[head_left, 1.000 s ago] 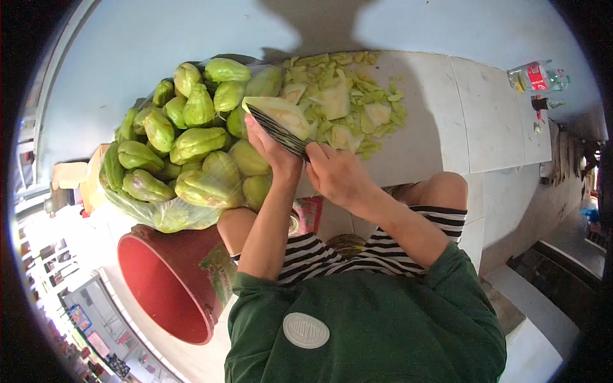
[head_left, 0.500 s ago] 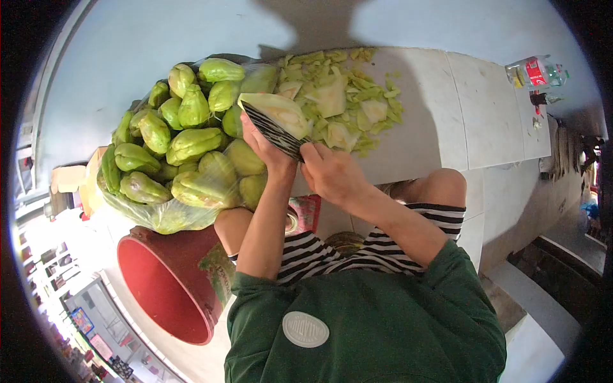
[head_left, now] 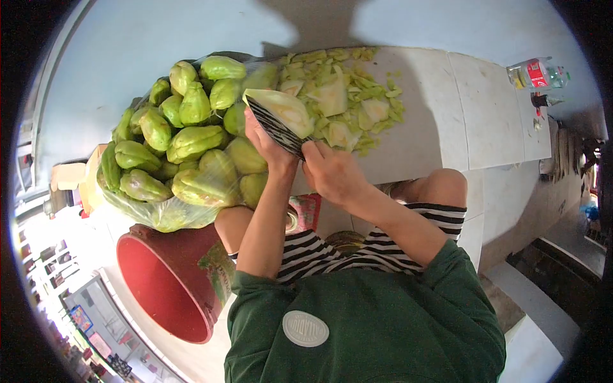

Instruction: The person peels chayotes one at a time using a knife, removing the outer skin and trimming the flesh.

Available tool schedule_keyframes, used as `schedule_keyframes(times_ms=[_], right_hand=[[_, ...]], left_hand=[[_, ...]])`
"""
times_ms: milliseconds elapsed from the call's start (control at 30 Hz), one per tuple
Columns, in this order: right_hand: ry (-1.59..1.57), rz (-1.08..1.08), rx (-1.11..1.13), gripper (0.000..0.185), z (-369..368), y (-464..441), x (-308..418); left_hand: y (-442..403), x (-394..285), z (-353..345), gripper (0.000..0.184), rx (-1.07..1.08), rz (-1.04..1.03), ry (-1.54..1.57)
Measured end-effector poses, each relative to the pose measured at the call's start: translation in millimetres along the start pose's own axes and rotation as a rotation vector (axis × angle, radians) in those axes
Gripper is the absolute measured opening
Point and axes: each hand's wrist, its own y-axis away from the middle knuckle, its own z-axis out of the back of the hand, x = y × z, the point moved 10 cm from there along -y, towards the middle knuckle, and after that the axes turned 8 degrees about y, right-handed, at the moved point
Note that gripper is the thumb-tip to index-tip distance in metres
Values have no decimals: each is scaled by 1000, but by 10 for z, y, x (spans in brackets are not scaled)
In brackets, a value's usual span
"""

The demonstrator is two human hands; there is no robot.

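Observation:
My left hand (head_left: pixel 265 143) is wrapped round a cut, pale green chayote (head_left: pixel 281 110), its flat inner face turned up. Against the near side of the chayote lies a broad knife blade (head_left: pixel 274 131), shiny and showing black and white stripes like those on the shorts. My right hand (head_left: pixel 335 173) is closed at the blade's lower right end, and its fingers hide the handle. Just beyond both hands, green peelings and cut chayote pieces (head_left: pixel 332 99) are spread on the tiled surface (head_left: pixel 415 127).
A clear plastic bag (head_left: pixel 172 220) full of whole chayotes (head_left: pixel 195 143) stands at the left. Below it a red bucket (head_left: pixel 159 281) is tipped on its side. A plastic bottle (head_left: pixel 537 74) with a red label lies at the far right, by the wall.
The chayote and blade have shifted very slightly up and to the right with my left hand. Both hands keep their hold.

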Motion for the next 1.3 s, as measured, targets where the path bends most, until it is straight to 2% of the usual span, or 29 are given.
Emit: schedule_keyframes(times_ms=[100, 167, 300, 500, 733, 800, 967, 1133, 1200, 1233, 1300], right_hand=[[3, -11, 18, 18, -36, 7, -9], [-139, -105, 15, 19, -36, 15, -78], [-208, -136, -2, 15, -10, -22, -163], [-326, -119, -56, 13, 90, -83, -151], [-404, -187, 54, 14, 103, -125, -254], [-424, -188, 50, 14, 127, -128, -278], [-434, -207, 135, 18, 149, -146, -287], [-362, -148, -3, 18, 133, -123, -233], [-343, -109, -60, 19, 219, -110, -184], [-373, -171, -41, 20, 288, -99, -223], [-406, -224, -21, 22, 300, -67, -389]], left_hand=[[-2, -123, -114, 47, 73, -72, -148], [7, 157, -51, 47, -26, 221, 127], [-16, 107, -163, 44, 111, 125, -6], [-77, 107, -127, 49, 119, 70, -59], [-88, 65, -182, 49, 159, 48, -117], [-80, 72, -210, 43, 166, 78, -25], [-83, 60, -218, 41, 171, 77, -53], [-143, 52, -184, 38, 181, 14, -55], [-235, 148, 99, 42, -45, 64, -31], [-288, 106, 126, 42, -51, 59, -29], [-349, 274, 160, 55, -139, 349, 463]])
